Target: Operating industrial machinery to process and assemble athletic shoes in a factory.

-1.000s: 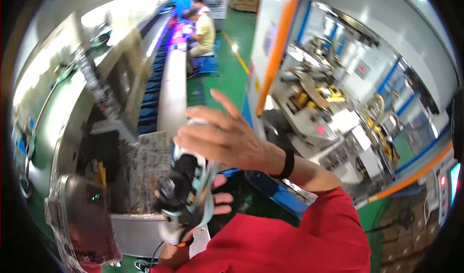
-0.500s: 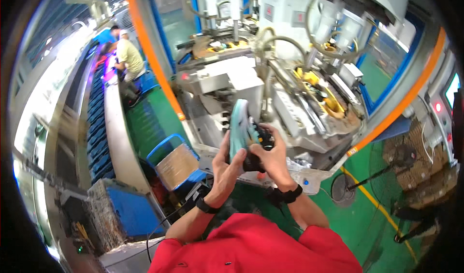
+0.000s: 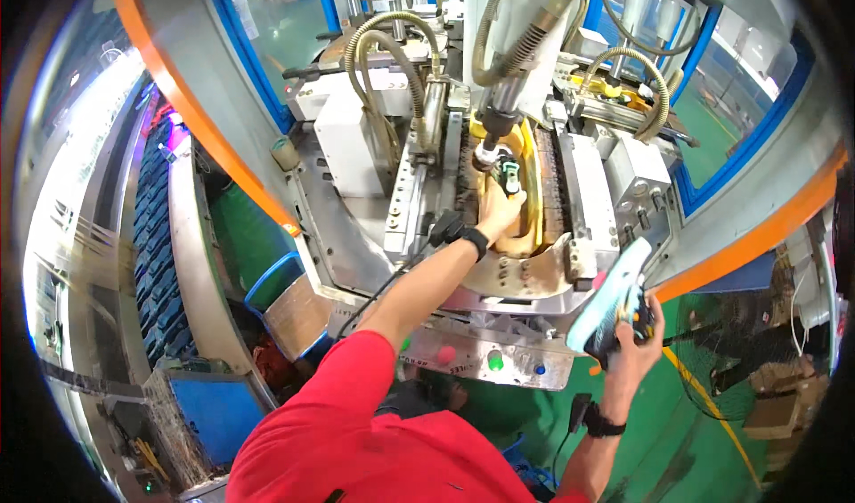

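My left hand (image 3: pixel 500 211) reaches into a yellow-lined mould station (image 3: pixel 533 223) of the machine. Its fingers are closed on a dark shoe (image 3: pixel 508 175) with green and white details, seated there under a metal press rod (image 3: pixel 504 102). The hand hides part of that shoe. Off to the right, my right hand (image 3: pixel 638 350) grips another shoe, dark on its upper, with a pale mint sole (image 3: pixel 609 296). This one is held tilted, out past the machine's front edge, sole toward the upper left.
Along the machine's front runs a panel (image 3: pixel 525 361) with coloured buttons. Orange frame bars (image 3: pixel 200 160) stand at both sides. Left of me are a cardboard-topped blue cart (image 3: pixel 298 316) and a conveyor with dark blue items (image 3: pixel 156 263). A fan (image 3: pixel 712 374) stands at right.
My left hand has left the mint-soled shoe and moved forward into the mould station, onto another shoe. My right hand has carried the mint-soled shoe right. A different machine station now faces me.
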`<state>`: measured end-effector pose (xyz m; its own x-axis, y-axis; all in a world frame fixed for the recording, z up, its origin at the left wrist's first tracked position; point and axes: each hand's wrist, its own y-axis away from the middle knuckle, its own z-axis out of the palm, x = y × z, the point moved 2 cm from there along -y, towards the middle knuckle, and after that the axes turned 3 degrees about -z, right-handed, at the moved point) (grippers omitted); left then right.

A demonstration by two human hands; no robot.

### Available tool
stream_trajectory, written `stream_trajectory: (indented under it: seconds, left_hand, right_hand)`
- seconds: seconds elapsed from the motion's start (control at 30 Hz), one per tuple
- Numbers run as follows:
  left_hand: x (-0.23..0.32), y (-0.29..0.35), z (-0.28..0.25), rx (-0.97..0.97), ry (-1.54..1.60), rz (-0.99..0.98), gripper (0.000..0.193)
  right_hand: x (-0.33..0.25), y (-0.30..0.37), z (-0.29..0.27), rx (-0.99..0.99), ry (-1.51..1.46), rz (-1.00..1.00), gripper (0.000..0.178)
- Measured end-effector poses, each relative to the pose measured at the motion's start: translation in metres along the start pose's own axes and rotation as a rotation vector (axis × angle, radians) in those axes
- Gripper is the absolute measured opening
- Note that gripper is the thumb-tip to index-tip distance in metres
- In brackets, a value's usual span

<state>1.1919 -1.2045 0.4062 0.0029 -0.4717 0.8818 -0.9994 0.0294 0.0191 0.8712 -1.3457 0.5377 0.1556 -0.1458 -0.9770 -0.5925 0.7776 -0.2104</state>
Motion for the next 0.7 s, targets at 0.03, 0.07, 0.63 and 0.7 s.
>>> stream_trajectory:
  seconds: [0.03, 0.07, 0.63, 0.7]
  left_hand:
    - [-0.006, -0.016, 0.009, 0.103, -0.114, 0.001, 0.069]
    - [-0.017, -0.034, 0.014, 0.068, -0.14, -0.068, 0.073]
    - [0.002, 0.125, -0.274, -0.529, 0.952, -0.508, 0.034]
    - [-0.001, 0.163, -0.331, -0.4, 0.882, -0.508, 0.046]
  right_hand:
    - [-0.004, 0.001, -0.003, 0.035, 0.052, -0.012, 0.058]
    - [0.001, 0.002, -0.008, 0.042, 0.075, -0.018, 0.059]
    - [0.056, -0.196, 0.319, -0.764, 0.995, -0.141, 0.045]
    - [0.089, -0.175, 0.37, -0.717, 1.033, -0.123, 0.041]
